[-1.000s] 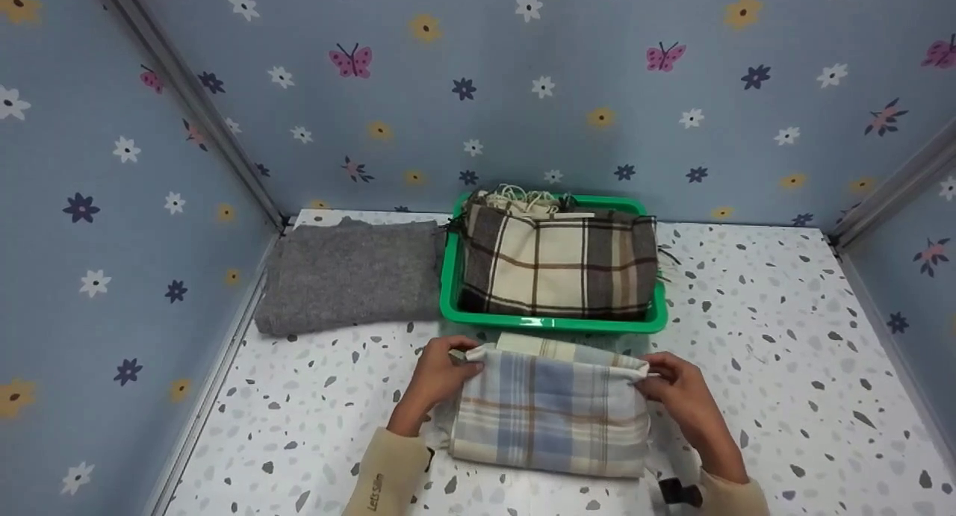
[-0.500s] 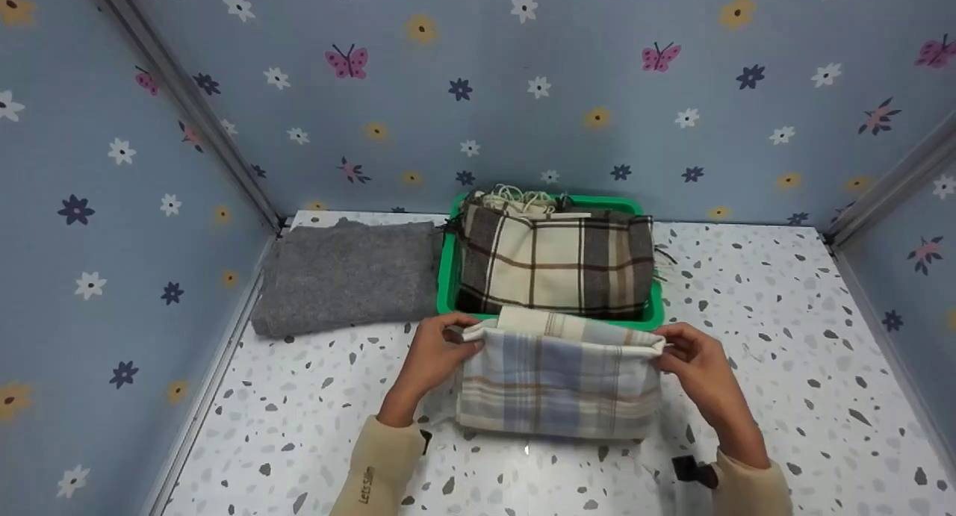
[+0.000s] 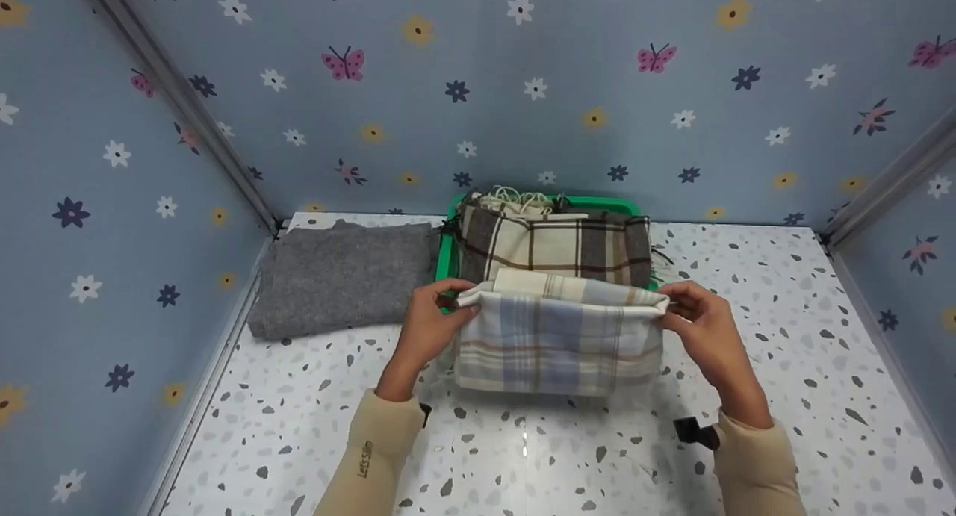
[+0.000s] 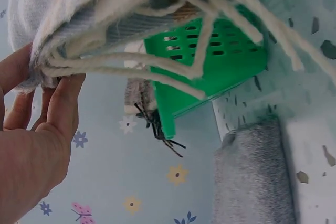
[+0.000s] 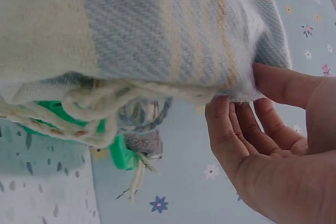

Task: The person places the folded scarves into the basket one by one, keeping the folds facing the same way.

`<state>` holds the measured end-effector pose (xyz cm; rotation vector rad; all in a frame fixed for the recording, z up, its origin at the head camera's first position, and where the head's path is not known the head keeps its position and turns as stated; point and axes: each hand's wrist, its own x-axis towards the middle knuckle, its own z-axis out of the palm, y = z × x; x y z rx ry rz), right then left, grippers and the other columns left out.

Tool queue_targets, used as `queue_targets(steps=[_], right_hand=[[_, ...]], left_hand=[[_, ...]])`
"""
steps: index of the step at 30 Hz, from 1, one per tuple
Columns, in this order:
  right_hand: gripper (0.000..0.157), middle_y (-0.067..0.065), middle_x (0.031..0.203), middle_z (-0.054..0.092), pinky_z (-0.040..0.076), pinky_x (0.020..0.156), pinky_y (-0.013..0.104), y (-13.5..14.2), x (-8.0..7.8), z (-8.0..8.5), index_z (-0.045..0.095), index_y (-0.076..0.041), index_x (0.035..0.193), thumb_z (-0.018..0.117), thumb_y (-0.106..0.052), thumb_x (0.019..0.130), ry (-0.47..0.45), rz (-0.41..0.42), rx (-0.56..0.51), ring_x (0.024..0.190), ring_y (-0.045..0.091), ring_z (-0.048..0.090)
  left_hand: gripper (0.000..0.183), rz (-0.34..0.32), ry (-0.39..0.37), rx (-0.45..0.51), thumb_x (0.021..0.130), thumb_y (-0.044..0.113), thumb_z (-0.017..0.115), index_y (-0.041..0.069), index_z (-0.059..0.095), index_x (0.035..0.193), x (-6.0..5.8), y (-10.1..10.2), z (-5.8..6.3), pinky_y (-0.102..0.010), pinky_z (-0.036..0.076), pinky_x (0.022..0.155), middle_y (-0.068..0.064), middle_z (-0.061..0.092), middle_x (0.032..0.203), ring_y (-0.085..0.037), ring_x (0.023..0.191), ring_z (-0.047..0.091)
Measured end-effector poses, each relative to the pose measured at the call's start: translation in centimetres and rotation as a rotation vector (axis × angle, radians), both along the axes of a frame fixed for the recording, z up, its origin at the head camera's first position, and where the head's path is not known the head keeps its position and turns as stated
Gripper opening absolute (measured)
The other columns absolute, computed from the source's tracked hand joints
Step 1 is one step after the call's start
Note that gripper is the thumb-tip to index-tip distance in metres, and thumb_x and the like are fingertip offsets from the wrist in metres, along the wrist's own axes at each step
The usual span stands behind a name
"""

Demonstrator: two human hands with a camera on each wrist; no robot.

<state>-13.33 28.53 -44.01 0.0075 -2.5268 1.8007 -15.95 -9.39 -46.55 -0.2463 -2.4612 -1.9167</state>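
A folded scarf [image 3: 556, 344] in pale blue, cream and tan plaid hangs between both hands, its top edge overlapping the front of the green basket in the head view. My left hand [image 3: 429, 322] pinches its upper left corner, and my right hand [image 3: 698, 325] pinches the upper right one. Cream fringe [image 4: 173, 66] dangles from the fold in the left wrist view. Inside the green basket [image 4: 210, 66] lies a brown, black and cream plaid scarf [image 3: 556, 243], folded, with tassels at its back edge. The held scarf hides most of the basket's front rim.
Left of the basket, a folded grey woollen cloth [image 3: 343, 277] lies on the white speckled table [image 3: 523, 456]. Blue flowered panels [image 3: 493, 113] enclose the table at the back and on both sides.
Both hands have raised the pale plaid scarf and carried it forward, from the table before the basket to over its front rim. The basket and grey cloth stay put.
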Motion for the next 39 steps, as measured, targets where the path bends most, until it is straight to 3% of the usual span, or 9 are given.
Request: queue_targets(steps=[12, 21, 28, 39], right_hand=[[0.025, -0.015, 0.103, 0.071, 0.056, 0.083, 0.019, -0.9, -2.7, 2.6, 0.067, 0.010, 0.122, 0.066, 0.010, 0.097, 0.142, -0.054, 0.013, 0.098, 0.003, 0.069], [0.023, -0.011, 0.107, 0.072, 0.056, 0.085, 0.020, -1.5, -4.3, 3.4, 0.068, 0.009, 0.122, 0.067, 0.006, 0.099, 0.257, -0.107, -0.030, 0.099, 0.009, 0.069], [0.021, -0.007, 0.106, 0.072, 0.056, 0.088, 0.021, -2.2, -5.2, 2.9, 0.070, 0.008, 0.119, 0.069, 0.005, 0.098, 0.338, -0.159, -0.046, 0.103, 0.011, 0.071], [0.018, 0.007, 0.111, 0.072, 0.055, 0.093, 0.023, -2.8, -6.6, 1.1, 0.072, 0.004, 0.116, 0.069, 0.006, 0.098, 0.358, -0.212, -0.013, 0.107, 0.015, 0.072]], left_hand=[[0.025, 0.085, 0.125, -0.001, 0.094, -0.001, 0.077, 0.000, 0.076, 0.119, -2.4, 0.6, 2.8, -0.041, 0.058, 0.082, -0.017, 0.074, 0.117, -0.030, 0.096, 0.070], [0.025, 0.154, 0.249, 0.033, 0.096, 0.001, 0.076, -0.001, 0.075, 0.121, -3.8, 1.4, 3.6, -0.045, 0.059, 0.088, -0.018, 0.072, 0.121, -0.032, 0.100, 0.069], [0.022, 0.195, 0.295, 0.102, 0.096, -0.002, 0.075, -0.004, 0.075, 0.118, -4.9, 2.0, 3.4, -0.043, 0.060, 0.091, -0.019, 0.071, 0.118, -0.034, 0.104, 0.069], [0.020, 0.236, 0.288, 0.094, 0.096, -0.001, 0.076, 0.000, 0.076, 0.115, -5.9, 2.4, 1.4, -0.038, 0.060, 0.087, -0.016, 0.072, 0.117, -0.029, 0.100, 0.068]])
